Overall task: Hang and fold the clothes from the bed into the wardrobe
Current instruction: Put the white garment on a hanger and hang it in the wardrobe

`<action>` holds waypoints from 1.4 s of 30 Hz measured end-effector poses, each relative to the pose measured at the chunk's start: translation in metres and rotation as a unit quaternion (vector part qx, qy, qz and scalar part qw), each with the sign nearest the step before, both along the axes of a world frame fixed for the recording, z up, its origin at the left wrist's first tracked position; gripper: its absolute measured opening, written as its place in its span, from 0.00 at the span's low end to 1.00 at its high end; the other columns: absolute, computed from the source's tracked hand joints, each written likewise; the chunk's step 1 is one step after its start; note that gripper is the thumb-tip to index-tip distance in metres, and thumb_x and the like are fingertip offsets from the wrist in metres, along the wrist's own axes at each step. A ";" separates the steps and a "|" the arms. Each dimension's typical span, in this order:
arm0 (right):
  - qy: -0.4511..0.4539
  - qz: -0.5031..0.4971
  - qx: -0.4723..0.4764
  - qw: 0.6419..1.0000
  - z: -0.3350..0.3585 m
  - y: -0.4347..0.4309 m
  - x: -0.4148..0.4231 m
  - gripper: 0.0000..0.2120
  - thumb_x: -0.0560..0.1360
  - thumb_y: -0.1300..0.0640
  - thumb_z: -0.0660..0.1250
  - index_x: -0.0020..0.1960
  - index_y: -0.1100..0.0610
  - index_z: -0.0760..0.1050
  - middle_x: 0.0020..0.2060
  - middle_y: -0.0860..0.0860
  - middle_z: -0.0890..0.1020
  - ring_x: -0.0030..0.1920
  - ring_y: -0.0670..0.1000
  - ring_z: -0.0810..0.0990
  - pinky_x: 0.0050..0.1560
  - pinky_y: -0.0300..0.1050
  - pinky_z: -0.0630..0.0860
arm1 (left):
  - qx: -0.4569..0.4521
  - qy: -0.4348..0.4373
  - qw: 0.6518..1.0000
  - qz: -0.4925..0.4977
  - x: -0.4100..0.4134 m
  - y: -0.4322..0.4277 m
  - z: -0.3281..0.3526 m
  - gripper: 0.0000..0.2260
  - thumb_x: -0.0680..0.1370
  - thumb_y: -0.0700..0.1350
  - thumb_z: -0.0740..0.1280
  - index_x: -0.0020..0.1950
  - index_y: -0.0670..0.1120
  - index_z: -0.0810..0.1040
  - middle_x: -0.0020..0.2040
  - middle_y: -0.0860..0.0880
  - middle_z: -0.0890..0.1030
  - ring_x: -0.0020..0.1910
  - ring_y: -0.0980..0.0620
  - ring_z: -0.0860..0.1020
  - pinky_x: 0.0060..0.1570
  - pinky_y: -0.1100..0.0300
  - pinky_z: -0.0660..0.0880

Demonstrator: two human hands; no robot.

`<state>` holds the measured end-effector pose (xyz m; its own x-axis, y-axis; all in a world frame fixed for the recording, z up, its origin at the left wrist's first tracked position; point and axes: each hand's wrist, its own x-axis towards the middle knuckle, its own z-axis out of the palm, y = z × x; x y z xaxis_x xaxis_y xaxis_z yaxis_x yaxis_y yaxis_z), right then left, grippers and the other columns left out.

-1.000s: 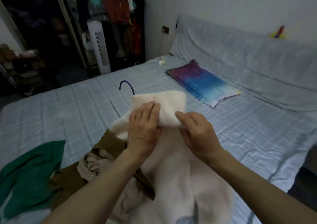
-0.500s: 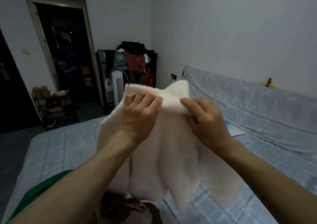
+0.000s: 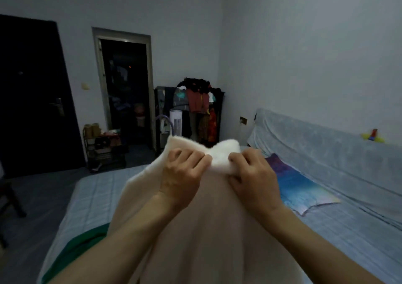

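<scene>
Lifted off bed [image 3: 97, 196], cream sweater [image 3: 217, 229], gripped by left hand [image 3: 182, 175] and right hand [image 3: 252, 179] fingers, partly hides green garment [image 3: 74, 246].

You are in a bedroom of a home. Before you lies a wide bed [image 3: 93, 199] with a pale blue checked cover and a colourful pillow [image 3: 298, 186] on it. In the corner an open rack [image 3: 196, 103] is full of hanging clothes. A white tower fan [image 3: 175, 122] stands in front of it, and a low cluttered shelf [image 3: 104, 151] stands beside the doorway [image 3: 125, 88].
</scene>
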<state>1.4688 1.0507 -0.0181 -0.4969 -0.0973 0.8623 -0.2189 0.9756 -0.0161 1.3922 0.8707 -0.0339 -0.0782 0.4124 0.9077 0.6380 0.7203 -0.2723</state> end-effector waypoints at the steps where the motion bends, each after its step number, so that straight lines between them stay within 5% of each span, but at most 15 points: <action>1: -0.010 0.001 -0.005 1.000 -0.004 -0.004 -0.001 0.12 0.65 0.64 0.76 0.47 0.60 0.78 0.43 0.56 0.77 0.40 0.58 0.76 0.32 0.50 0.76 | -0.006 0.000 1.000 0.003 0.003 -0.004 -0.005 0.07 0.78 0.38 0.67 0.51 0.46 0.83 0.44 0.49 0.82 0.41 0.44 0.77 0.44 0.51 0.69; 9: -0.049 0.069 -0.030 0.996 -0.032 -0.020 -0.006 0.11 0.66 0.71 0.74 0.46 0.62 0.80 0.38 0.56 0.78 0.37 0.58 0.77 0.35 0.49 0.76 | 0.010 -0.040 0.999 0.018 0.025 -0.017 -0.032 0.07 0.76 0.39 0.70 0.53 0.46 0.83 0.46 0.49 0.82 0.43 0.45 0.79 0.43 0.50 0.72; 18: -0.100 0.093 -0.110 0.985 -0.051 -0.023 -0.007 0.09 0.70 0.71 0.72 0.49 0.63 0.80 0.44 0.59 0.80 0.44 0.62 0.80 0.43 0.56 0.78 | 0.041 -0.095 0.993 0.061 0.052 -0.072 -0.079 0.16 0.76 0.42 0.69 0.64 0.46 0.78 0.61 0.44 0.79 0.57 0.43 0.76 0.55 0.49 0.70; 26: -0.055 0.096 -0.130 0.985 -0.061 -0.017 -0.008 0.15 0.67 0.74 0.72 0.52 0.64 0.79 0.45 0.57 0.80 0.44 0.59 0.80 0.47 0.39 0.69 | 0.046 -0.313 0.941 0.119 0.048 -0.114 -0.087 0.21 0.72 0.42 0.74 0.65 0.44 0.77 0.52 0.46 0.80 0.48 0.44 0.78 0.45 0.50 0.76; 32: -0.052 0.114 -0.119 0.985 -0.070 -0.014 -0.004 0.13 0.69 0.73 0.73 0.52 0.65 0.79 0.45 0.56 0.79 0.44 0.57 0.79 0.47 0.39 0.70 | 0.054 -0.285 0.952 0.100 0.047 -0.115 -0.087 0.15 0.73 0.36 0.74 0.58 0.43 0.80 0.44 0.46 0.78 0.40 0.45 0.77 0.33 0.53 0.73; 42: -0.085 0.147 -0.087 0.982 -0.077 -0.003 0.001 0.09 0.70 0.72 0.73 0.46 0.62 0.80 0.40 0.52 0.77 0.39 0.52 0.76 0.41 0.44 0.72 | 0.029 -0.262 0.962 0.071 0.057 -0.112 -0.079 0.13 0.73 0.35 0.70 0.58 0.41 0.82 0.43 0.45 0.82 0.39 0.43 0.79 0.32 0.51 0.76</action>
